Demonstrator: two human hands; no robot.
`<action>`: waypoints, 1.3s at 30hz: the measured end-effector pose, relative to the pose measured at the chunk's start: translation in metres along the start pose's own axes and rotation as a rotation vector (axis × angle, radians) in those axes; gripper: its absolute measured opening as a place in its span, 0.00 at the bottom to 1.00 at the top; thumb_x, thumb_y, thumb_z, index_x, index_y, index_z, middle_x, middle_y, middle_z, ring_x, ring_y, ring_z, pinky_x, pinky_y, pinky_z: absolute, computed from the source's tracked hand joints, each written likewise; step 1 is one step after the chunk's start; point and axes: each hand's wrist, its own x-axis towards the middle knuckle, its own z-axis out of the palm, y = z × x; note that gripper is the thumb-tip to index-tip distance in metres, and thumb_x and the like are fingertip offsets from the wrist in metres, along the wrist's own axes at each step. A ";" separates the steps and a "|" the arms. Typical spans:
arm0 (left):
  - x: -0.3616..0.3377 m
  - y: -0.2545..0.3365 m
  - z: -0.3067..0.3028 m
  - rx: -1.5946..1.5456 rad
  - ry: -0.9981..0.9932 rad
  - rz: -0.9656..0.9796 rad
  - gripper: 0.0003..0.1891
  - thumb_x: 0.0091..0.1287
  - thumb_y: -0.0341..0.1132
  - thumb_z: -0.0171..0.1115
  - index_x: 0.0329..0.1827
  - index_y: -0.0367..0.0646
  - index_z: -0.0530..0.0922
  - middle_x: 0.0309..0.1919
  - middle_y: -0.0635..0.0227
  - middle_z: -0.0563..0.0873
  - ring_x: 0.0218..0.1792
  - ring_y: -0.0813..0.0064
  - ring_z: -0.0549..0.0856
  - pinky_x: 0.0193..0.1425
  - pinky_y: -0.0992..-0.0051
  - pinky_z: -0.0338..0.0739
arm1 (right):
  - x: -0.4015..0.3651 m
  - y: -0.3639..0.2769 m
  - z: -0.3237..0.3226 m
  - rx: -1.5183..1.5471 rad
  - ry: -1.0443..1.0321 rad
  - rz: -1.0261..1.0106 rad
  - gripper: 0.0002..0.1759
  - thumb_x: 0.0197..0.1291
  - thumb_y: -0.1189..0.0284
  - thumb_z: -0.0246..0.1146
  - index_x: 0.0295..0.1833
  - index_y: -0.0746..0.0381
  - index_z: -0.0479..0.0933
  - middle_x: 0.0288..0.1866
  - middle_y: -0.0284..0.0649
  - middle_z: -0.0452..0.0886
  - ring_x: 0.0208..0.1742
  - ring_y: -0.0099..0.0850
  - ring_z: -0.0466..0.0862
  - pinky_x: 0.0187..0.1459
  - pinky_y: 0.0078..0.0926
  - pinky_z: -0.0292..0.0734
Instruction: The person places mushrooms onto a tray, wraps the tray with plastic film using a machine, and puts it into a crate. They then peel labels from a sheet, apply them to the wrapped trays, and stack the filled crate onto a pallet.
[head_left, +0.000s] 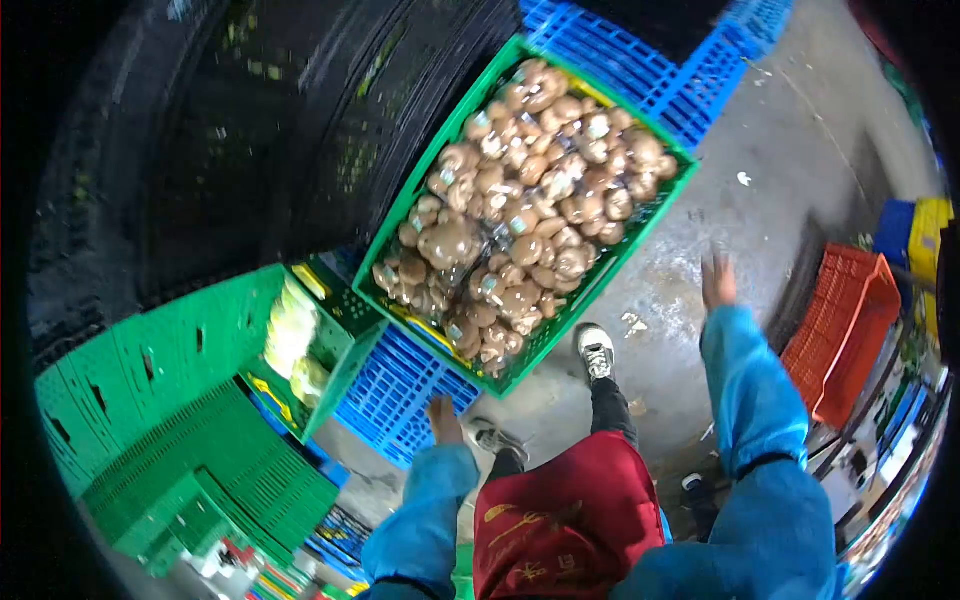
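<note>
A green crate (643,235) full of brown mushrooms (535,225) stands in front of me; shiny clear film with small labels covers many of them. My left hand (444,420) hangs over the blue slatted pallet (395,395), close to the crate's near corner, with no item visible in it. Off the crate's right side, above the concrete floor, my right hand (717,282) is held out with its fingers extended and blurred at the tips. Neither hand touches the crate. Both arms wear blue sleeves.
Green crates (200,450) stand at the left, one holding pale leafy vegetables (292,335). Dark sheeting (250,130) rises at the upper left. An orange-red crate (840,335) is at the right, near a cluttered shelf. Another blue pallet (640,70) lies behind the mushroom crate.
</note>
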 end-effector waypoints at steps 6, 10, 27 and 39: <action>-0.115 0.038 -0.056 0.389 -0.570 -0.010 0.20 0.62 0.42 0.62 0.49 0.35 0.78 0.42 0.60 0.84 0.44 0.68 0.80 0.51 0.69 0.74 | -0.417 0.291 0.019 -0.045 -0.390 0.338 0.14 0.57 0.62 0.58 0.41 0.61 0.76 0.38 0.48 0.79 0.42 0.47 0.78 0.44 0.46 0.73; -0.090 0.023 -0.041 0.435 -0.843 0.155 0.16 0.62 0.42 0.61 0.41 0.36 0.80 0.36 0.63 0.85 0.37 0.73 0.82 0.43 0.73 0.76 | -0.652 0.205 -0.057 0.198 -0.335 0.659 0.13 0.57 0.63 0.59 0.41 0.61 0.75 0.43 0.47 0.78 0.44 0.46 0.77 0.49 0.45 0.72; -0.200 0.041 -0.089 1.107 -1.250 0.984 0.11 0.59 0.40 0.60 0.34 0.41 0.80 0.26 0.62 0.84 0.29 0.71 0.81 0.33 0.69 0.76 | -0.956 -0.115 0.018 1.028 0.080 0.973 0.20 0.59 0.60 0.58 0.49 0.65 0.78 0.38 0.45 0.83 0.39 0.32 0.83 0.43 0.28 0.78; -0.494 -0.234 -0.140 1.338 -1.780 0.834 0.13 0.63 0.31 0.60 0.47 0.33 0.76 0.36 0.59 0.84 0.35 0.71 0.84 0.38 0.75 0.80 | -1.296 -0.119 0.150 1.570 1.116 1.901 0.14 0.61 0.72 0.56 0.47 0.71 0.76 0.32 0.46 0.82 0.26 0.32 0.83 0.26 0.28 0.78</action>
